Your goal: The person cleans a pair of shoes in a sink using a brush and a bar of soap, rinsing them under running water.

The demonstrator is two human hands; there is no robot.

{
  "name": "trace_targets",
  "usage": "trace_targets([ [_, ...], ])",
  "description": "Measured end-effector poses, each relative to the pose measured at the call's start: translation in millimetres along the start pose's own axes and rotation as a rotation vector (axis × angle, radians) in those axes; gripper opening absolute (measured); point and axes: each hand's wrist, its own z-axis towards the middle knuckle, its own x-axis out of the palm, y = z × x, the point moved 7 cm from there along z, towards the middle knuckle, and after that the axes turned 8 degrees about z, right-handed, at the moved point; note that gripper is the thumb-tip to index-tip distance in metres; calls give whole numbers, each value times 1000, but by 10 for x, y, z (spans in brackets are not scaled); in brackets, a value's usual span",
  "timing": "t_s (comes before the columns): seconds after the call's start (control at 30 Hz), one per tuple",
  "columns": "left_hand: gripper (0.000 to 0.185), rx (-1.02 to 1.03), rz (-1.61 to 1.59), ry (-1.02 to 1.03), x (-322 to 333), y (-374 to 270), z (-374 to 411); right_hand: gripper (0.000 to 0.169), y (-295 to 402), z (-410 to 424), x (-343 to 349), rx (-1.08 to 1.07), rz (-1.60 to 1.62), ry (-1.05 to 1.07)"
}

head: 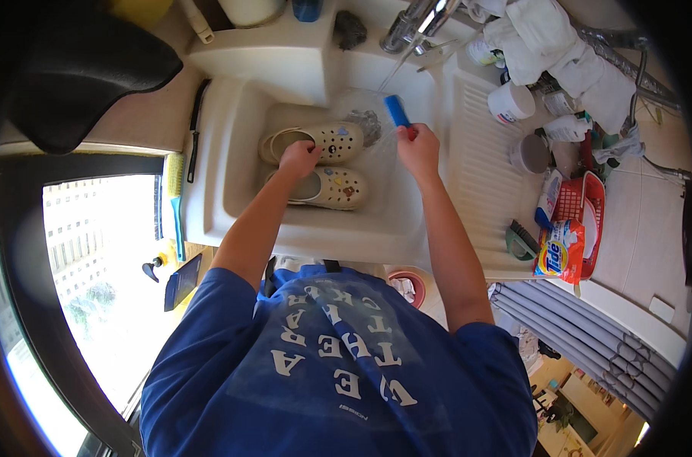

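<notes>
Two cream foam clogs lie side by side in the white sink basin [391, 188]. Both have round holes and small charms. At the opening of the far clog [346, 139], my left hand [301, 159] grips the rim with bent fingers. The near clog [339, 191] sits just below it, partly covered by my left wrist. My right hand [419, 151] is closed around the red handle of a blue brush [396, 110], held to the right of the clogs. Water runs from the metal faucet [434, 20] close to the brush, and its bristles are not clearly visible.
The ribbed drainboard [483, 171] extends right, bearing a green scrub brush [522, 241], a Tide bag [560, 251], a red basket [594, 194] and several jars and bottles. A black-handled tool [197, 131] lies along the left rim. Dark grey scrubbing material [350, 29] rests behind the basin.
</notes>
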Motion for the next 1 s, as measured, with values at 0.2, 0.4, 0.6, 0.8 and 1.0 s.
trace_targets([
  [0.2,38,-45,-133,93,49,16,97,38,-392,-283,78,159,249,126],
  [0.4,37,28,-60,-441,-514,104,-264,44,-234,-639,-304,269,464,143],
  [0.6,43,-254,44,-328,-542,722,-95,34,-133,-173,-634,37,257,-53],
  [0.8,41,-306,48,-227,-536,565,-7,25,296,557,-690,-356,176,-212],
  [1.0,43,8,66,-337,-522,-343,-297,26,263,1383,-608,-530,69,-274],
])
